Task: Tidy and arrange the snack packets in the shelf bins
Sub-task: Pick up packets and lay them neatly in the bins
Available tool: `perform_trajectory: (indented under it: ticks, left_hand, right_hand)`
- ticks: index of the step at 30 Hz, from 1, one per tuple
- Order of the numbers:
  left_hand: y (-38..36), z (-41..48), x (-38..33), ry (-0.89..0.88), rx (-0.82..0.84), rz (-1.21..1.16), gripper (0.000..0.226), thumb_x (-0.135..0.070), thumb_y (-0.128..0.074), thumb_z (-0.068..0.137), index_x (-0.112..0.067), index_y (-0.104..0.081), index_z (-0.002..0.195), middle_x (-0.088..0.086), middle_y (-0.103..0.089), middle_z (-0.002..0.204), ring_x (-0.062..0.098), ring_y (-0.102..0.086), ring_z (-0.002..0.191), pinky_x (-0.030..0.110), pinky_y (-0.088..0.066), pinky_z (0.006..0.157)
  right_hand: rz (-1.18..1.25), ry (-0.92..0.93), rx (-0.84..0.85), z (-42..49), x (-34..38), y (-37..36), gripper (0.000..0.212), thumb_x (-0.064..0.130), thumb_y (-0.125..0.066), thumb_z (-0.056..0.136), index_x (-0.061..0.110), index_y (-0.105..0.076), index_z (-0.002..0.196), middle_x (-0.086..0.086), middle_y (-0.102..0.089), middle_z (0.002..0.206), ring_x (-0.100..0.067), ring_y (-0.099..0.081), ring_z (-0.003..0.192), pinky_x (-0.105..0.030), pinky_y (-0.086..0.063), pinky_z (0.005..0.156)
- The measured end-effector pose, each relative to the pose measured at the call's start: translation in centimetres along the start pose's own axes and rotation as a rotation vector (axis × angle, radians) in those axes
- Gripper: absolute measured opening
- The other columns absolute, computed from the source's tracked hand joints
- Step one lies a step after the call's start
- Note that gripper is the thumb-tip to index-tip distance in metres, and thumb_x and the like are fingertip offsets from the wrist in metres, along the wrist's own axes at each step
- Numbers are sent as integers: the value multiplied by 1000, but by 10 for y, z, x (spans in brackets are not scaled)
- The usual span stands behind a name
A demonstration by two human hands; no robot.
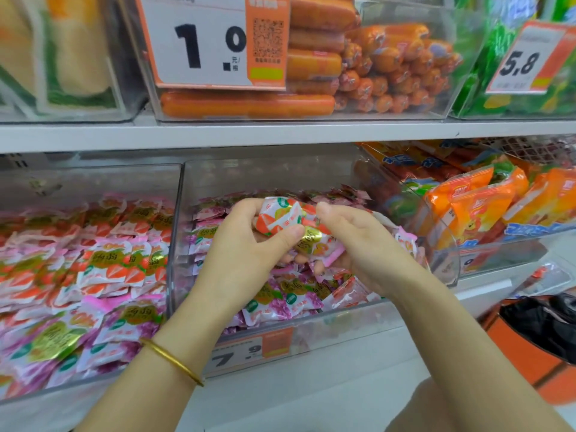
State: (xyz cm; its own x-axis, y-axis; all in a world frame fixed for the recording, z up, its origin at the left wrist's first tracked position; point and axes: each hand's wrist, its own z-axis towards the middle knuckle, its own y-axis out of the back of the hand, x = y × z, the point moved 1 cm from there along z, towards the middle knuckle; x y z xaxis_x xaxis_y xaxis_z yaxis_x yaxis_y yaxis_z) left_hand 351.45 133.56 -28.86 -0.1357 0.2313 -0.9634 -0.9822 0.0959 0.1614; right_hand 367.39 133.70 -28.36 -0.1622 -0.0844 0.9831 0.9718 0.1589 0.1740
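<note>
Packets (282,219) between hands (246,247), above middle bin (343,322).

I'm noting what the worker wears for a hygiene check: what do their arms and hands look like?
The left hand and right hand are bare: no gloves, no rings showing. Both forearms are bare, no sleeves in view. A thin gold-coloured metal bangle circles the left wrist; the right wrist wears nothing.

Pers., 2 bare hands: L hand (246,247) & R hand (371,247), forearms (452,332) uncovered down to frame edge, nails short where vis.; L wrist wears 1 thin gold-col. bangle (171,360), plain round band, smooth, shiny.
</note>
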Motion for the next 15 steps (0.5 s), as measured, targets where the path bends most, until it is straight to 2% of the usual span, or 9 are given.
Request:
perform_trajectory:
  ticks: [1, 4, 7, 10, 13, 15]
  left_hand:
    - [2, -1, -2, -2, -26, -23, 24, -15, -68, 81, -24, -56, 99, 0, -69, 94, 16, -70, 74, 33, -56, 66]
    - [13, -6, -9, 11, -88, -83, 28, -14, -67, 83, -17, -53, 107, 3, -68, 98, 16, -71, 79, 31, -58, 68]
    - [28, -12, -15, 44, -79, -90, 34, -23, -66, 82, -19, -50, 112, 3, -67, 97, 16, -71, 75, 34, -59, 68]
    - [40, -21, -21, 2, -106, -43, 25, -28, -65, 82, -19, -52, 100, 5, -67, 88, 12, -68, 66, 30, -57, 60]
    - [55, -30, -26, -45, -173, -12, 14, -20, -63, 84, -14, -52, 91, 8, -67, 79, 12, -66, 59, 32, -57, 54]
    - [71, -35, -28, -56, -211, -13, 12, -18, -62, 85, -13, -53, 89, 6, -67, 75, 11, -65, 60, 35, -58, 55]
  right_hand:
    - [96, -42, 4, 0, 1, -3, 31, 46, -56, 84, 17, -62, 92, -15, -58, 73, -19, -59, 50, -39, -54, 60]
    - [226, 4, 85, -1, 4, -11, 36, 23, -65, 75, 8, -59, 107, -8, -64, 88, -14, -60, 60, -25, -48, 47]
    - [158, 94, 27, -1, 10, -20, 28, 9, -66, 77, 6, -61, 105, -5, -66, 69, -11, -59, 54, -19, -41, 41]
    - [176, 99, 24, 0, 13, -31, 21, 14, -70, 74, 9, -65, 94, -6, -62, 61, -14, -51, 49, -18, -37, 40]
    - [242, 115, 82, -2, 22, -50, 26, 20, -74, 74, 10, -66, 97, -5, -66, 76, -12, -59, 63, -20, -43, 46]
    - [272, 133, 120, -3, 31, -68, 31, 26, -67, 75, 9, -65, 101, -7, -70, 86, -14, -64, 72, -24, -51, 51]
